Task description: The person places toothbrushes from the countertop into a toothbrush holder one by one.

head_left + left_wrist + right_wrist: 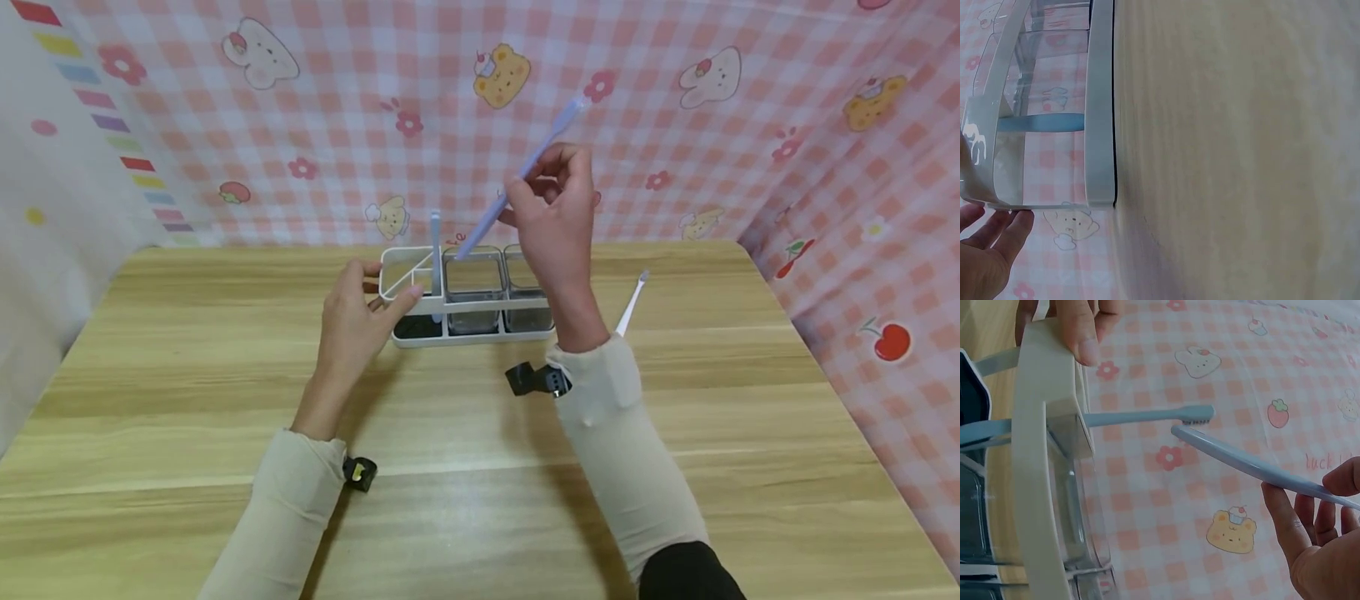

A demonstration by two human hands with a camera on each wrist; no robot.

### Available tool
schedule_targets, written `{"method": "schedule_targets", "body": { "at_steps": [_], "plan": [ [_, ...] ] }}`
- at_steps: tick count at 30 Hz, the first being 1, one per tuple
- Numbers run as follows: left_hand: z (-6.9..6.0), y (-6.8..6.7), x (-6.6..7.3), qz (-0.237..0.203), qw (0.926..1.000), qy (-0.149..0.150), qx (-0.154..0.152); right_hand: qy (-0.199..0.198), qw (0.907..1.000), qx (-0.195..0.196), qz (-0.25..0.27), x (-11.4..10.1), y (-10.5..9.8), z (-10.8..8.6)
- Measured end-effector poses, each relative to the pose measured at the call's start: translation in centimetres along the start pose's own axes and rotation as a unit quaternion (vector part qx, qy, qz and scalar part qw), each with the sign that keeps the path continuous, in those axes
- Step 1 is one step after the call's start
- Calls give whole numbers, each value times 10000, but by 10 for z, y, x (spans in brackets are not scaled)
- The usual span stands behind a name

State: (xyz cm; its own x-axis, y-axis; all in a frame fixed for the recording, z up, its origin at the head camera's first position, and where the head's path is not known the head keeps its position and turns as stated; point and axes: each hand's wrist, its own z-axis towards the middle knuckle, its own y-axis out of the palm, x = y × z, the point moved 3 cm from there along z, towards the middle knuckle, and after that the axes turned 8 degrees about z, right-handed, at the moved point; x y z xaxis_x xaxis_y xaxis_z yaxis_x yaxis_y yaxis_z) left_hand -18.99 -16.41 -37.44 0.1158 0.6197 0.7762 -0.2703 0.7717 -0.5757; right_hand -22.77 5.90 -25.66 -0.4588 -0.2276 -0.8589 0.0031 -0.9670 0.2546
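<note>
Sleeves (637, 467) enter at the bottom of the head view, over the table (450, 533). The left hand (352, 308) grips the left end of the rack (491, 306), thumb in front, fingers behind. The right hand (558, 208) pinches the purple brush (491, 215) between thumb and fingers, tilted, its lower end appearing near the back rim of the middle cup (474, 322). The step in hand looks like bringing that brush to the rack; the next move seems to call for tipping it upright and lining its lower end up with a free opening in the left section. The blue brush (436, 250) stands there and narrows the approach. The white brush (632, 302) lies right of the rack, partly behind the right wrist.

From the left wrist, fingertips (1013, 237) touch the rack's end; the blue brush passes down through the frame.

From the right wrist, the purple brush's end lies close to the blue brush's bristles; whether they touch, I cannot tell. Behind hangs a checked cloth (1147, 550).
</note>
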Motion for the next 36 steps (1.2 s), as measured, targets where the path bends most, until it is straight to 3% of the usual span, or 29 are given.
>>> {"method": "schedule_targets", "body": {
  "at_steps": [36],
  "plan": [
    [0, -1, 1, 47, 9999, 132, 42, 319, 9955, -754, -475, 45, 32, -27]
  ]
}}
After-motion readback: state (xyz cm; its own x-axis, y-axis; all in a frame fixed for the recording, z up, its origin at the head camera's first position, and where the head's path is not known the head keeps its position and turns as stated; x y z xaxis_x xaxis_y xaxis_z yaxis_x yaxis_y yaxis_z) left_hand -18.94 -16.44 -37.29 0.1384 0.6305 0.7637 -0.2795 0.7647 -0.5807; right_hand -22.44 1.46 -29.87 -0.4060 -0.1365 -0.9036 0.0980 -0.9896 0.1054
